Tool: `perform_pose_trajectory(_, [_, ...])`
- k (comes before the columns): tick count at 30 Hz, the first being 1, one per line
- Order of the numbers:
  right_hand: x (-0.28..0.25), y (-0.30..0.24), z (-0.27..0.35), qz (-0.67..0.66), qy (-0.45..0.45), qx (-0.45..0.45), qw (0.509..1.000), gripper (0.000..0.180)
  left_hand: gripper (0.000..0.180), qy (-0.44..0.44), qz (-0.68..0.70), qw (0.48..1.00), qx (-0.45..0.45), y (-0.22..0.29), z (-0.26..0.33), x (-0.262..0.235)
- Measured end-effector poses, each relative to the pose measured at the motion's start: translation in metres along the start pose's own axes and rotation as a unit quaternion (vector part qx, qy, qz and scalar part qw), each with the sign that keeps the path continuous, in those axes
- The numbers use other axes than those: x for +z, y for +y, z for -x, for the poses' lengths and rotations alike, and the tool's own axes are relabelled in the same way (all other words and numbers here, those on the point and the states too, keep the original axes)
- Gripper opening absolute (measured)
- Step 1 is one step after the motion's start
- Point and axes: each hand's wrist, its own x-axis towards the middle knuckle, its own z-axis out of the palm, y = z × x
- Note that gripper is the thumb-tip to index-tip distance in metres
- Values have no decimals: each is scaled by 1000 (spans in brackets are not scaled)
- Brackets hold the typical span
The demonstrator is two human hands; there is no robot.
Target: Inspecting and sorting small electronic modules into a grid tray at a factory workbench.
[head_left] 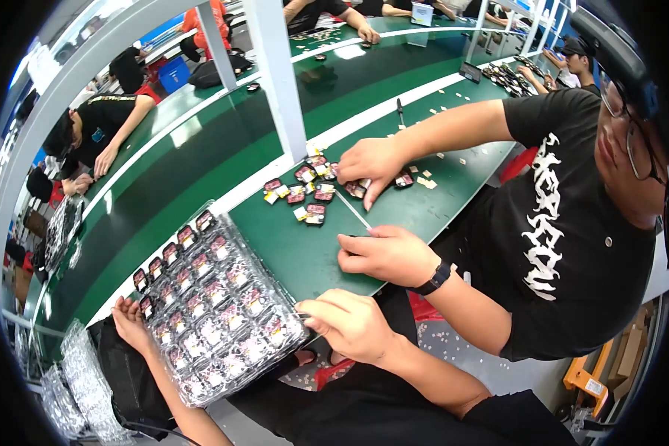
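A clear plastic tray (264, 297) of several compartments, filled with small black-and-red square devices (217, 291), lies tilted in front of me, partly over the green bench edge. My left hand (132, 325) curls around its left edge and supports it. At its right edge, my right hand (349, 323) is closed in a pinch; a small dark bit shows at the fingertips, too small to name. Beyond the tray, loose devices of the same look (315, 215), some with yellow and white tabs, lie piled on the bench.
To my right, a co-worker's hand (372, 167) rests at the pile; their other hand (394, 256) holds a thin pale stick (353, 209). A grey post (275, 82) rises behind the pile. The green conveyor (193, 175) curves past. Stacked clear trays (89, 379) stand lower left.
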Motion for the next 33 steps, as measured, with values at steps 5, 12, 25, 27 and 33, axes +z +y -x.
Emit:
perform_pose_trajectory(5, [8,8,2,5,33,39,999,16,51,6,29,1000,-11,9,16,28])
perform_pose_trajectory(12, [21,19,-6,58,-13,45,997,16,51,5,40,999,0,11,13,26])
perform_pose_trajectory(25, [17,39,-18,155,-9,65,986,13,51,-5,32,999,-6,0,11,23])
perform_pose_trajectory(27, [15,46,-23,152,18,36,988,13,52,-11,33,999,-16,-2,9,16])
perform_pose_trajectory(33, [-12,91,-71,106,179,129,970,19,54,-28,20,999,-5,-7,2,13])
